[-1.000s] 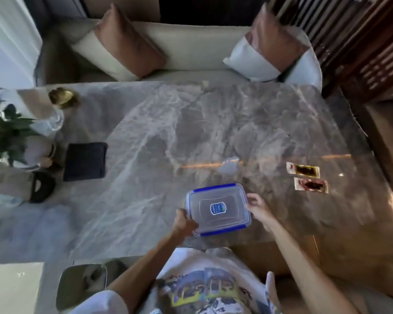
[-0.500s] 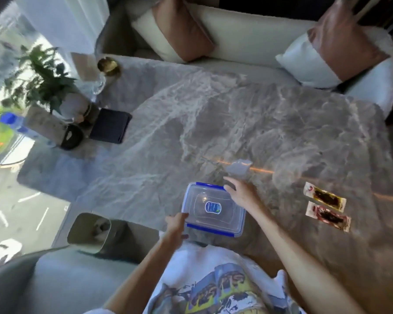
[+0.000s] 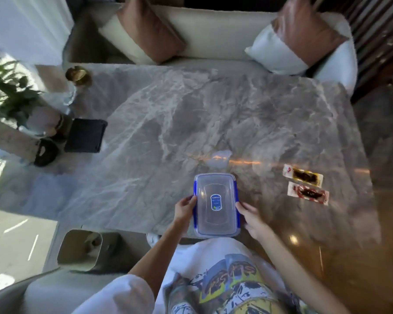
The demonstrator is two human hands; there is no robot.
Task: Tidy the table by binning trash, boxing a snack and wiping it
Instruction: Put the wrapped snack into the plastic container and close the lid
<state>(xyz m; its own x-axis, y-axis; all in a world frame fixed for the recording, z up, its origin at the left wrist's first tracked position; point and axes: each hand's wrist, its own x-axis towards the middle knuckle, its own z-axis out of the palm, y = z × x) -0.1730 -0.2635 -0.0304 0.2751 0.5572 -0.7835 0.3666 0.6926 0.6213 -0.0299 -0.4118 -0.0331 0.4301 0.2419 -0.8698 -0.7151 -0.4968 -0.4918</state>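
Daylight pours in from the left, washing the floor and the plant (image 3: 7,96) there to a pale blue-white and laying a cool sheen over the left of the marble tabletop (image 3: 168,114). The right side turns warm and dim, with a thin orange streak of glare (image 3: 243,162) across the stone and a small bright spot near the front edge. The far right corner is dark. Everything looks slightly soft, and the snack packets (image 3: 303,176) smear at their edges. The left hand (image 3: 185,210) and right hand (image 3: 251,219) gripping the clear box (image 3: 216,205) are blurred too, with faint shadows. Straight lines bow outward towards the corners.
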